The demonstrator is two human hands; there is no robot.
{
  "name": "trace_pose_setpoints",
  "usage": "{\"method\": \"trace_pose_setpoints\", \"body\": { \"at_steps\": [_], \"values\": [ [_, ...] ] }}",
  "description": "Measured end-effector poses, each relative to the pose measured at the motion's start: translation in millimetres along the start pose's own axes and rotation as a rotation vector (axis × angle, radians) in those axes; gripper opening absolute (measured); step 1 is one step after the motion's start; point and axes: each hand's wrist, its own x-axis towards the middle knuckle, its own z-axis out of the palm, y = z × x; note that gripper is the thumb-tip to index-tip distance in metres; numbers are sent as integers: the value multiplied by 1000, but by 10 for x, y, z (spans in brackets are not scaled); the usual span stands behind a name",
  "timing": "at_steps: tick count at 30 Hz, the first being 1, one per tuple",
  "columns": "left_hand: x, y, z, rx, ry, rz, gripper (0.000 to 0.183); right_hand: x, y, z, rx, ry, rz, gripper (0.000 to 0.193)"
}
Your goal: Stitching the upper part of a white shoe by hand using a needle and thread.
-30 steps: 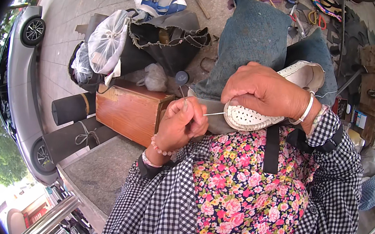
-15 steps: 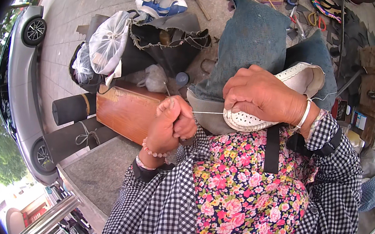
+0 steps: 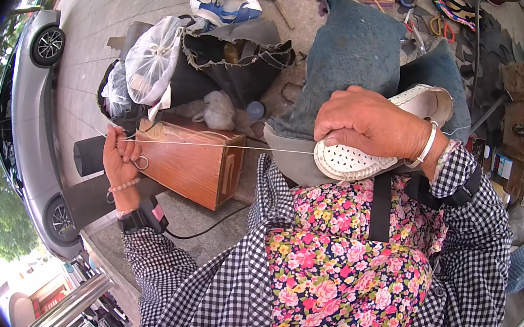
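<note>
A white perforated shoe [image 3: 349, 164] lies toe toward me on the grey-blue cloth over my lap. My right hand [image 3: 369, 126] is closed on its toe edge, fingertips at the seam. From that spot a white thread [image 3: 231, 147] runs taut to the left. Far out to the left, my left hand [image 3: 120, 158] pinches the thread's other end between closed fingers. A small metal ring [image 3: 141, 162] shows beside those fingers; whether it belongs to a tool I cannot tell. The shoe's heel opening points away from me, partly behind my right hand.
A brown wooden box [image 3: 195, 168] stands under the thread. Behind it are a black bag [image 3: 236, 61] and a clear plastic bag [image 3: 151, 59]. Scissors [image 3: 416, 35] lie at the back; a wooden crate [image 3: 519, 131] is at right. A silver car [image 3: 37, 134] is parked at left.
My left hand has moved far left and slightly down from beside the shoe, lengthening the thread between the hands. My right hand stays on the shoe, shifted only slightly.
</note>
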Motion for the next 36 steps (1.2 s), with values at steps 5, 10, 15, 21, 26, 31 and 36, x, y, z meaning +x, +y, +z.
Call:
{"method": "trace_pose_setpoints", "body": {
  "at_steps": [5, 10, 15, 21, 26, 31, 36],
  "values": [
    [200, 120, -469, 363, 0, -254, 53, -39, -9, -38, 9, 5, 13, 9],
    [317, -151, -522, 2044, 85, -67, 83, 13, 1, -28, 82, 15, 9, 10],
    [308, -214, -36, 1482, -336, -154, 75, -46, -7, -61, 306, 166, 108, 19],
    [-27, -527, 454, 1457, -544, 315, 31, 37, -226, -183, 498, 321, 179, 21],
    [-434, -297, 1333, 747, -751, -43, 16, 300, -471, -193, 576, 248, 242, 39],
    [-638, -184, 1757, 716, -906, -88, 15, 523, -652, -171, 445, 136, 270, 47],
    [-892, -775, 1876, 644, -1075, 229, 30, 77, -499, -329, 526, 311, 327, 26]
  ]
}}
